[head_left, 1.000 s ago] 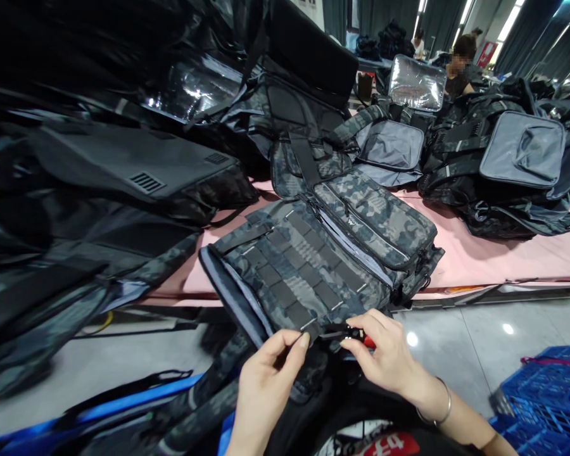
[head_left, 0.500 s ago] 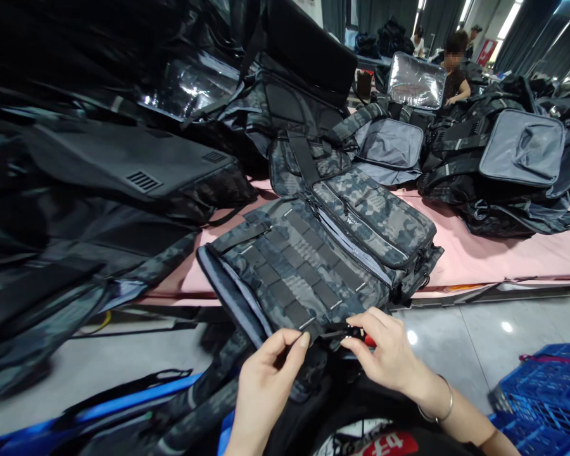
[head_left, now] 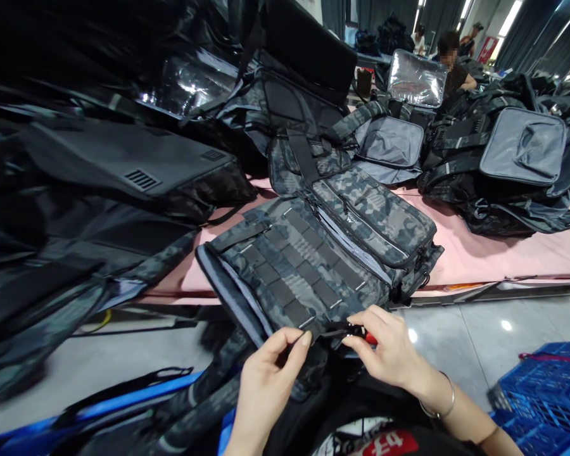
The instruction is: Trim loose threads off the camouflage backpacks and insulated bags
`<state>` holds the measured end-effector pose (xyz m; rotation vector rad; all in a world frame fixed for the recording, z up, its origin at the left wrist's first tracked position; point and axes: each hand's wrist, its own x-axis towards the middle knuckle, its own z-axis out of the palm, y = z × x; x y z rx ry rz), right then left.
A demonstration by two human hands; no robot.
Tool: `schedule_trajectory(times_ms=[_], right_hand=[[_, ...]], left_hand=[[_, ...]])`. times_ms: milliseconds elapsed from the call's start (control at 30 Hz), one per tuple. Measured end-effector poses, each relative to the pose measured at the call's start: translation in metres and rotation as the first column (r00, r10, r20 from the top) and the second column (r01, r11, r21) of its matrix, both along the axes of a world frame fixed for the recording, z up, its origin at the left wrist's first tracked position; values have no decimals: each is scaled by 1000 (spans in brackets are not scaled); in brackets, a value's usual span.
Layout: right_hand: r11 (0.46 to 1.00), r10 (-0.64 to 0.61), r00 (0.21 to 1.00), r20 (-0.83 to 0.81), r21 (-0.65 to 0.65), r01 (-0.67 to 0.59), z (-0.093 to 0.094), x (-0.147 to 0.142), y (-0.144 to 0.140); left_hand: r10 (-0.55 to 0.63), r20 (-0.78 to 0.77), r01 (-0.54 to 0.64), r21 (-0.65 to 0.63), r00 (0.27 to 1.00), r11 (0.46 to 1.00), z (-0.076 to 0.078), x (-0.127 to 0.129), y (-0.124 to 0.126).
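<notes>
A camouflage backpack [head_left: 294,266] lies on the pink-covered table, its near edge hanging toward me. My left hand [head_left: 270,373] pinches thumb and forefinger together at the backpack's lower edge, on a bit of fabric or thread too small to make out. Close on its right, my right hand [head_left: 384,348] is closed around small thread snips [head_left: 354,330] with dark blades and a red handle. The blades point left, toward my left fingertips, beside the backpack's edge. Much of the handle is hidden in my palm.
Dark bags [head_left: 137,158] crowd the left, and more open backpacks [head_left: 522,145] lie on the pink table [head_left: 475,253] at right. Blue crates [head_left: 546,386] stand on the floor at lower right. A co-worker [head_left: 456,69] is at the back.
Both hands keep almost the same position at the backpack's edge, with the snips barely shifted. In the back, the co-worker has moved slightly.
</notes>
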<state>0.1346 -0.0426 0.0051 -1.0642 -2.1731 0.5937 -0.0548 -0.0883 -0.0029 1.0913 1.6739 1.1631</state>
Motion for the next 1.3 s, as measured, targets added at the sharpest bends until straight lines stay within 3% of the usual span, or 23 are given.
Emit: schedule_trajectory(times_ms=[533, 767, 1033, 1167, 1300], right_hand=[[985, 78, 992, -104, -144, -92, -3, 2, 12], [996, 62, 993, -96, -56, -68, -5, 0, 10], [972, 52, 983, -175, -216, -90, -4, -3, 13], [911, -65, 959, -277, -408, -56, -9, -9, 10], [762, -189, 838, -512, -614, -204, -21, -22, 1]], left_hand=[[-76, 20, 76, -6, 997, 997, 2, -4, 5], [-97, 16, 97, -13, 995, 995, 2, -5, 6], [-116, 85, 118, -14, 990, 993, 5, -6, 6], [-99, 101, 100, -5, 990, 995, 5, -7, 6], [-91, 101, 89, 17, 991, 996, 9, -5, 6]])
